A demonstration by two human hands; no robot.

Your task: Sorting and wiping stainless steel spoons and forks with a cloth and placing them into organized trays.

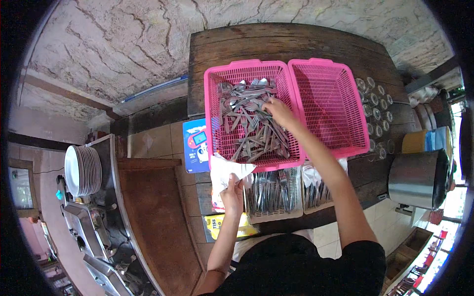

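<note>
My left hand (233,196) grips a white cloth or tissue (231,171) at the near left corner of a pink plastic basket (208,111). Inside this basket lies a jumbled heap of metal forks, spoons and knives (255,118). My right hand (277,111) reaches into its right side, fingertips down at the cutlery; whether they hold a piece is hidden. Closer to my body, a pale plastic basket (276,217) holds forks (268,190) lined up lengthwise. Beside it, under my right forearm, a second pale basket (320,208) carries more cutlery and some white cloth or tissue.
Another pink basket (329,107) adjoins the first on the wooden table (296,40). Several upturned glasses (376,111) stand to its right, near a steel container (414,181). A yellow tissue pack (226,225) and a blue box (195,146) lie left. White plates (83,170) are stacked farther left.
</note>
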